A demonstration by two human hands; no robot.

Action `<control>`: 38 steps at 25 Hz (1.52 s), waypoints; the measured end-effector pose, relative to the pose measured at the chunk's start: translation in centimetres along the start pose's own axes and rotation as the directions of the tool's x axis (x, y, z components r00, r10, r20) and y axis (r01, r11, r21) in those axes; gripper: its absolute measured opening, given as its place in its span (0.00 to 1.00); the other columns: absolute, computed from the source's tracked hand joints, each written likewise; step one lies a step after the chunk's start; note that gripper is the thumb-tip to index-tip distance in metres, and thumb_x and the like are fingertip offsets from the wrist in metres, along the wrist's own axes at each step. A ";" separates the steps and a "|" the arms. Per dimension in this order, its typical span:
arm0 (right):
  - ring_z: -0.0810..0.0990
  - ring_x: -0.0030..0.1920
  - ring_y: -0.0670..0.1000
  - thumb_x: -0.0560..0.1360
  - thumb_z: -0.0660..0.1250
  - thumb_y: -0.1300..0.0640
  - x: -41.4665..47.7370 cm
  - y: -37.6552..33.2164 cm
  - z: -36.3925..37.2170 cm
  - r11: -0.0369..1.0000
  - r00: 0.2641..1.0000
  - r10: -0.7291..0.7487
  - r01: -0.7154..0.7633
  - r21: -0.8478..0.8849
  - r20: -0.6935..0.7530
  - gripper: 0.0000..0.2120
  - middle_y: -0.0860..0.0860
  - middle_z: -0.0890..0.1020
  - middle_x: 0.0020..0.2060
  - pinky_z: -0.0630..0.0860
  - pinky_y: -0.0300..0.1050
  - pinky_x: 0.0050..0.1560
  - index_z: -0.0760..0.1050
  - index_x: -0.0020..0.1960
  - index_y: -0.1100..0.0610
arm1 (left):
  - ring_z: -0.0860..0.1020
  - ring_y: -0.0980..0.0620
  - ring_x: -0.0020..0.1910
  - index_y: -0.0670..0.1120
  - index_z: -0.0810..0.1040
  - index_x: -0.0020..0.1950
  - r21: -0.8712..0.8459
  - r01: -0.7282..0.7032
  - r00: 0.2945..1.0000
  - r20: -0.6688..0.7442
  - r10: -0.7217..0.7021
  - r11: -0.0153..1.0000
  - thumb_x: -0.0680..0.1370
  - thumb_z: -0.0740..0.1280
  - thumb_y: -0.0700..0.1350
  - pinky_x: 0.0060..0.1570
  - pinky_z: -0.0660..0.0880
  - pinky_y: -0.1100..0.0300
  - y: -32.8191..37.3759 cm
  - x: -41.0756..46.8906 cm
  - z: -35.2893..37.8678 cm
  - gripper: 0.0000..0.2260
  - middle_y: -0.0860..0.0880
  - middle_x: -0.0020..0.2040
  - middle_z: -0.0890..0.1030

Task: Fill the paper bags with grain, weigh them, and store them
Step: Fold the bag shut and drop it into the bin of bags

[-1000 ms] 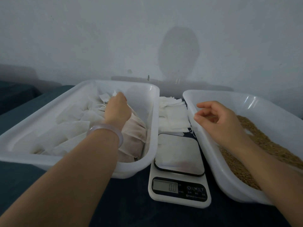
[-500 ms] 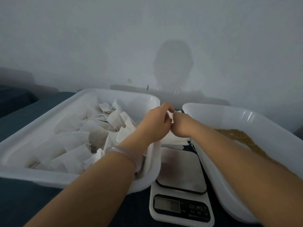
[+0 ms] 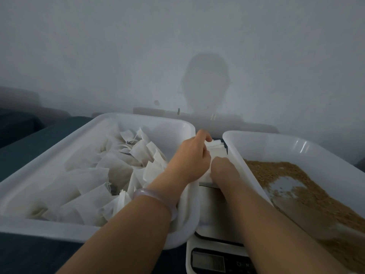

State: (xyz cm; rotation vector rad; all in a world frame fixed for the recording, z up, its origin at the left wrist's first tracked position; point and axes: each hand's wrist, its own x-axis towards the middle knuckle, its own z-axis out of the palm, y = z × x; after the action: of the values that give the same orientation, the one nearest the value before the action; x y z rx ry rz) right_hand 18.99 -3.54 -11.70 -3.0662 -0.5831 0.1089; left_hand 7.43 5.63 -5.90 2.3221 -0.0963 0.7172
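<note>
1. Currently both hands meet at the stack of empty bags [image 3: 216, 148], centre of frame. It sits between the two tubs, just behind the scale [image 3: 213, 260].
2. Left hand [image 3: 189, 161]: grip curled together over the stack's upper edge, looks like it pinches paper there. Thumb hidden. Bracelet [image 3: 156, 196] on that wrist hangs over the left tub [image 3: 39, 224] rim.
3. Right hand [image 3: 225, 171]: knuckles face the camera and the fingers are bent down onto the paper. Fingertips hidden, so I cannot tell if that grip is clamped on a bag or only pressing.
4. Filled bags [image 3: 110, 165] are piled loose in the left tub, some with strings showing. Grain [image 3: 296, 184] lies in the right tub [image 3: 256, 139], with a bare patch in the middle.
5. Step, as judged: peeling one empty bag off the stack, before filling. Plenty of grain left, so the task looks mid-run.
6. Risks:
   - Thin sheets cling, so two bags could come up at once and the rest could slide off toward the scale or the counter [image 3: 29, 147].
   - The right forearm crosses over the scale platform. If it leans there, the zero could drift and the next weight could be off. The display is too dim to read.
   - The left forearm lies across the left tub's near corner. A hard pull could tip or shove that tub.
   - Paper may tear if both hands tug opposite ways.
</note>
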 end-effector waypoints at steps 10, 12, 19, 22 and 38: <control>0.81 0.42 0.51 0.80 0.59 0.58 -7.1 4.5 -11.4 0.698 0.973 -0.213 0.213 0.684 -0.086 0.10 0.51 0.80 0.41 0.80 0.49 0.47 0.74 0.42 0.57 | 0.72 0.58 0.50 0.45 0.69 0.65 -0.190 0.062 0.993 -0.083 -0.079 0.980 0.79 0.61 0.48 0.46 0.66 0.73 1.0 -0.2 -0.1 0.15 0.52 0.60 0.70; 0.82 0.37 0.51 0.80 0.59 0.60 -8.7 6.3 -11.0 0.377 0.965 -0.263 0.120 0.918 -0.018 0.09 0.53 0.81 0.36 0.82 0.50 0.44 0.75 0.44 0.61 | 0.76 0.60 0.49 0.50 0.71 0.61 -0.385 0.143 0.989 0.096 -0.115 0.912 0.76 0.62 0.57 0.45 0.71 0.74 1.8 -0.2 0.0 0.18 0.56 0.55 0.77; 0.82 0.40 0.54 0.76 0.57 0.41 -8.0 7.6 -7.8 -0.080 0.972 -0.233 -0.014 0.997 -0.005 0.24 0.57 0.82 0.42 0.80 0.49 0.40 0.78 0.54 0.59 | 0.80 0.57 0.29 0.44 0.78 0.40 -0.385 0.238 0.968 0.168 -0.187 0.892 0.74 0.69 0.36 0.32 0.76 0.65 2.2 0.0 0.2 0.05 0.53 0.29 0.81; 0.84 0.45 0.55 0.67 0.62 0.36 -7.9 7.7 -7.5 -0.180 0.962 -0.273 -0.020 0.983 -0.030 0.30 0.57 0.85 0.45 0.81 0.51 0.43 0.79 0.55 0.59 | 0.81 0.55 0.29 0.45 0.78 0.39 -0.423 0.257 0.966 0.131 -0.222 0.869 0.75 0.68 0.38 0.31 0.76 0.65 2.0 0.2 0.0 0.05 0.52 0.30 0.82; 0.81 0.31 0.49 0.72 0.71 0.57 -8.8 7.6 -6.8 0.132 0.960 -0.027 0.278 0.951 -0.277 0.11 0.52 0.84 0.32 0.78 0.39 0.33 0.74 0.53 0.54 | 0.77 0.55 0.25 0.53 0.77 0.44 -0.392 0.175 0.982 -0.001 -0.191 0.903 0.74 0.70 0.39 0.28 0.75 0.64 1.6 0.1 -0.5 0.09 0.52 0.29 0.80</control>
State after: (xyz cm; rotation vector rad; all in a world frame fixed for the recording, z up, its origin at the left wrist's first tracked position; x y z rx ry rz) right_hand 14.13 -13.86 -4.56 -1.6036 -0.4877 0.1170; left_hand 6.86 4.73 -4.59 1.9041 -0.0012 0.5872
